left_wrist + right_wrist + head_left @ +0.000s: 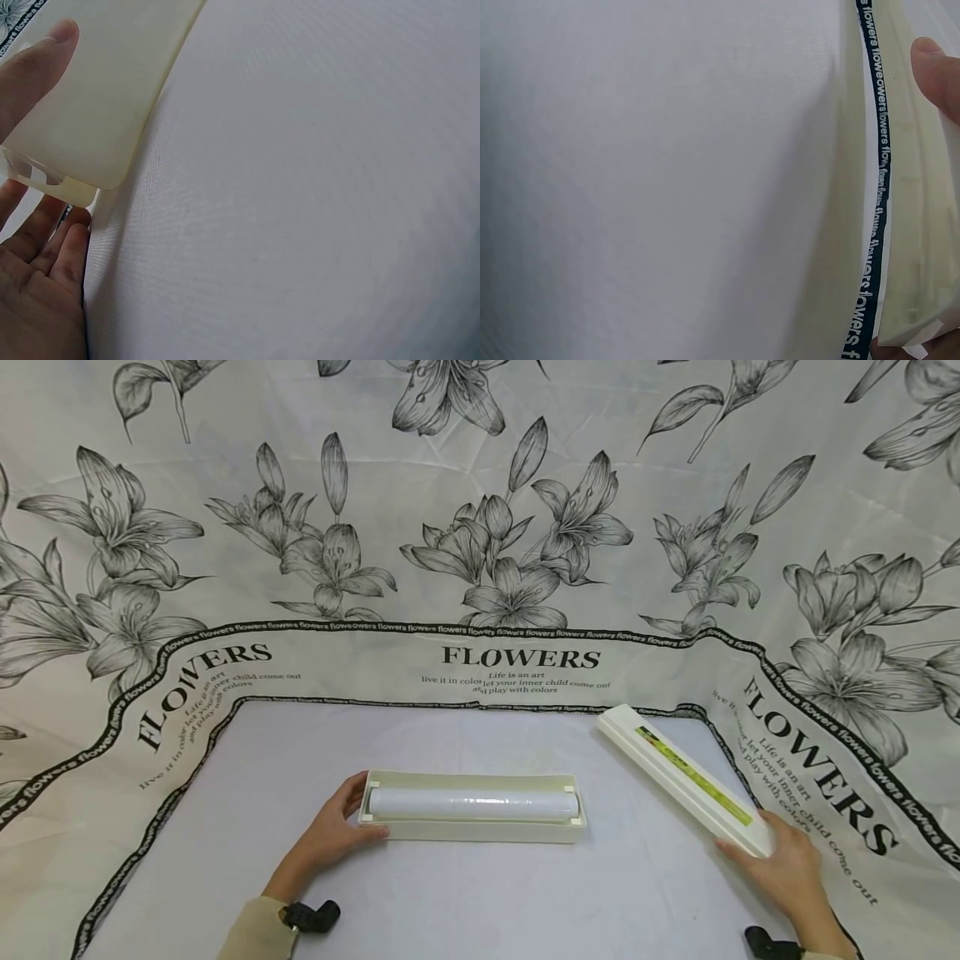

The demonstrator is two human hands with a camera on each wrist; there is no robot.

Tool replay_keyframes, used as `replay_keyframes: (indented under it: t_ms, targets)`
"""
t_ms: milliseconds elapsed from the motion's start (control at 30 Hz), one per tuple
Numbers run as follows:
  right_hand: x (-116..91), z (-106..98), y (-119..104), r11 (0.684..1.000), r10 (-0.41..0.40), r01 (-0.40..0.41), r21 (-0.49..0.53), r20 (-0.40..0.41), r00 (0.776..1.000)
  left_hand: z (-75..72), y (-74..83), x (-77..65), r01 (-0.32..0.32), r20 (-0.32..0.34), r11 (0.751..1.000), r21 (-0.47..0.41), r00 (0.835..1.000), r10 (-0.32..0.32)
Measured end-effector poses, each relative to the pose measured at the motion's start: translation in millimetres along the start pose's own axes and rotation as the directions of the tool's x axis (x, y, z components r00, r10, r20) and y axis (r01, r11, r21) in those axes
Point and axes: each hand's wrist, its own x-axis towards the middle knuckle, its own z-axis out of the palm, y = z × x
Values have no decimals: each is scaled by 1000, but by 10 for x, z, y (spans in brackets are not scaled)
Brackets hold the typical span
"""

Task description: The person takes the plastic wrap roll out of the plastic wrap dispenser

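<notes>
A cream plastic cling film dispenser base (472, 832) lies lengthwise on the white cloth, its top uncovered. Inside it sits a shiny roll of cling film (474, 802). My left hand (330, 827) holds the base by its left end, thumb on the front wall and fingers behind the end. In the left wrist view that thumb (52, 52) lies flat on the cream wall. Off to the right, my right hand (787, 864) grips the near end of the long dispenser lid (678, 772), which carries a yellow-green label and slants away toward the back.
White cloth (420, 902) covers the table, edged by a black lettered border (420, 703). Behind it hangs floral fabric (510, 560) printed with "FLOWERS". In the right wrist view, the lid overlaps the lettered border strip (881, 150).
</notes>
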Motion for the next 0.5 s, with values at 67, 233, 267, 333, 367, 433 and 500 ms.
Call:
replay_keyframes:
  t_ms: [67,233,267,333,367,433,500]
  targets:
    - [3,-6,8,1000,2,-2,-2,-6,1000,-1,1,1,-2,-2,1000,-1,1000,2]
    - [-6,-11,21,1000,6,-6,7,-29,1000,-6,-1,5,-7,-1,1000,-4,1000,7]
    - [-9,-11,24,1000,8,-8,4,-32,999,-7,-1,5,-6,-2,1000,-6,1000,6]
    - [-11,-15,21,1000,16,-16,5,-34,999,-8,1,4,-4,-3,1000,-8,1000,4]
    - [-12,-17,19,1000,22,-22,4,-33,999,-8,2,3,-4,-4,1000,-9,1000,4]
    - [-11,-23,20,999,35,-35,-7,-30,999,-8,3,3,-4,-4,1000,-12,1000,4]
    - [-15,-27,18,998,53,-54,-15,-24,998,-6,3,3,-4,-2,1000,-10,1000,4]
